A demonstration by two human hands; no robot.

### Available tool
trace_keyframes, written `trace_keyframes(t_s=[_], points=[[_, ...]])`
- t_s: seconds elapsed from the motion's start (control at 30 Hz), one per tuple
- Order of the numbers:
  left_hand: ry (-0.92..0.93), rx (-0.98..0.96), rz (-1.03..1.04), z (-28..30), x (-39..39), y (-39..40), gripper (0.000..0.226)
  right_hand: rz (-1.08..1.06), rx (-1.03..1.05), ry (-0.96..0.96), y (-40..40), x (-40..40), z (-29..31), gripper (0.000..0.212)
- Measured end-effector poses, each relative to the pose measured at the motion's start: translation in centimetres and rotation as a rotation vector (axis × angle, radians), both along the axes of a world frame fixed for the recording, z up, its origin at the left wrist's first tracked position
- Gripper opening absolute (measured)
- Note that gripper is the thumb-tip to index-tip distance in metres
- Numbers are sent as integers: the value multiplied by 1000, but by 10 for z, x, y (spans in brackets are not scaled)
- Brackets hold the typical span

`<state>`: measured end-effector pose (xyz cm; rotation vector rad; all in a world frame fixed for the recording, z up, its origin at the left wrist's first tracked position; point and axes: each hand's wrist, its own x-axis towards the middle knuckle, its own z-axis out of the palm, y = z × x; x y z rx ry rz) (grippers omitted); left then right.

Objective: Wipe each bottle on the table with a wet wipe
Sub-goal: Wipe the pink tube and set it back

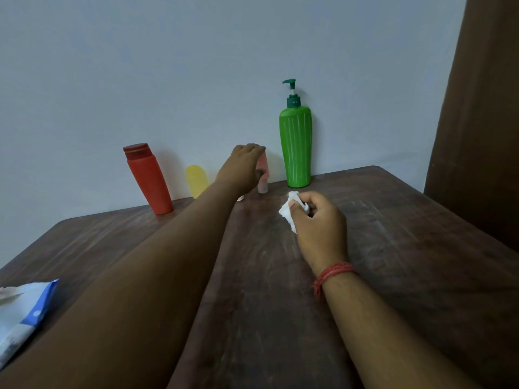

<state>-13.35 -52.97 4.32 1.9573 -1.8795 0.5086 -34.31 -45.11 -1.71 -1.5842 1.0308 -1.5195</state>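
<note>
Your left hand (pixel 243 169) reaches to about 12 o'clock on the dark wooden table (pixel 393 262), its fingers curled over the top of a small pink plastic bottle (pixel 263 175) that stands upright near the pale wall (pixel 196 66). Your right hand (pixel 320 220), a red thread band (pixel 332 275) at the wrist, hovers just at 5 o'clock of that bottle, pinching a crumpled white wet wipe (pixel 288 210). At 1 o'clock stands a tall green pump bottle (pixel 296 147); at 10 o'clock a yellow rounded bottle (pixel 196 181), then a red capped bottle (pixel 148 181). A blue-and-white wipe packet (pixel 22 315) lies at 8 o'clock.
</note>
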Motion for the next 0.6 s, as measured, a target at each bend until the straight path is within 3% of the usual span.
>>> trace_keyframes(t_s=[0.33,0.6], points=[[203,-34,-1,4,-11,-8,35,11,-25,-45,0,-3,2,10],[713,-288,-46,-7,-17,27,26,-4,-28,-96,-6,-6,5,9]])
